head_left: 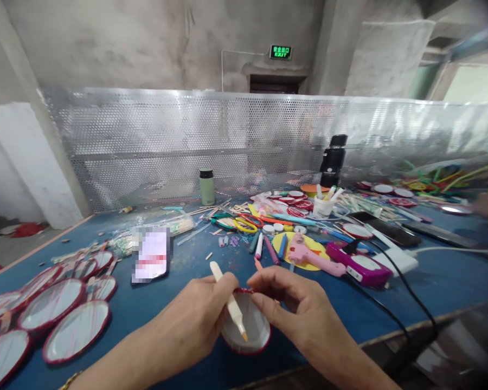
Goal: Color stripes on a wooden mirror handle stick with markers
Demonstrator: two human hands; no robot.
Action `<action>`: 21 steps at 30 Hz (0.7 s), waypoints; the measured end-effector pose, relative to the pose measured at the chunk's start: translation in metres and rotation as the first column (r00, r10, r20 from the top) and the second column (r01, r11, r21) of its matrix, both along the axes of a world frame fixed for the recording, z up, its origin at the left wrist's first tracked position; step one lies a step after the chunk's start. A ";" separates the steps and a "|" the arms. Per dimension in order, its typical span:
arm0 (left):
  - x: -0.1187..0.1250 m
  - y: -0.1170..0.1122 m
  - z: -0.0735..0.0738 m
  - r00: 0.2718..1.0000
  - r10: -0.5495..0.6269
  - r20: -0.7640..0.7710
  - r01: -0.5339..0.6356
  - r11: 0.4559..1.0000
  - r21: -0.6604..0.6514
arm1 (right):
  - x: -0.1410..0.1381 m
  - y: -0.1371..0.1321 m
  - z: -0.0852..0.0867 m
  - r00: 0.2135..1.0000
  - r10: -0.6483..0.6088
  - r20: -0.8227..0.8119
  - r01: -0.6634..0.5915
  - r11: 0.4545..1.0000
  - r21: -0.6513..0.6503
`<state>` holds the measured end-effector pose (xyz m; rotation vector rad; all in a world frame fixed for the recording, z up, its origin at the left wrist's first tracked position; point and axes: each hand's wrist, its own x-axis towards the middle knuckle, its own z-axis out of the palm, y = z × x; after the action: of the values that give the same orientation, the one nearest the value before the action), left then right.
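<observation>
Blue table (370, 314) cluttered; L hand (201, 309) & R hand (296, 303) over its nr edge, both closed. Red-rimmed disc (257, 325) is btwn them, R fingers pinching its top rim. White marker (234, 310) gripped in L, tip down over disc's lower face.

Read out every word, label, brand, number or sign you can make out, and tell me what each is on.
"安全出口": hanging sign, upper line.
"EXIT": same sign, lower line.
Too small to read: white marking on the black bottle; faint mark on the green bottle.
Phone screen: pixelated, unreadable.
</observation>
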<state>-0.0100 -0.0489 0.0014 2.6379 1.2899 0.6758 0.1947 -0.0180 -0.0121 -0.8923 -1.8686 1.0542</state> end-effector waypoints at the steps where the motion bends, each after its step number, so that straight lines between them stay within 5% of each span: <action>1: 0.000 0.000 0.000 1.000 -0.002 -0.004 0.002 1.000 0.012 | 0.000 0.000 0.000 1.000 0.004 0.014 -0.005 1.000 0.010; 21: -0.001 0.003 -0.004 0.998 -0.013 0.054 0.013 1.000 -0.003 | -0.006 0.000 -0.007 0.998 0.055 -0.039 -0.053 0.997 0.053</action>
<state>-0.0106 -0.0459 -0.0030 2.6038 1.2568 0.7372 0.1889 -0.0176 -0.0189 -0.7890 -1.8877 1.0442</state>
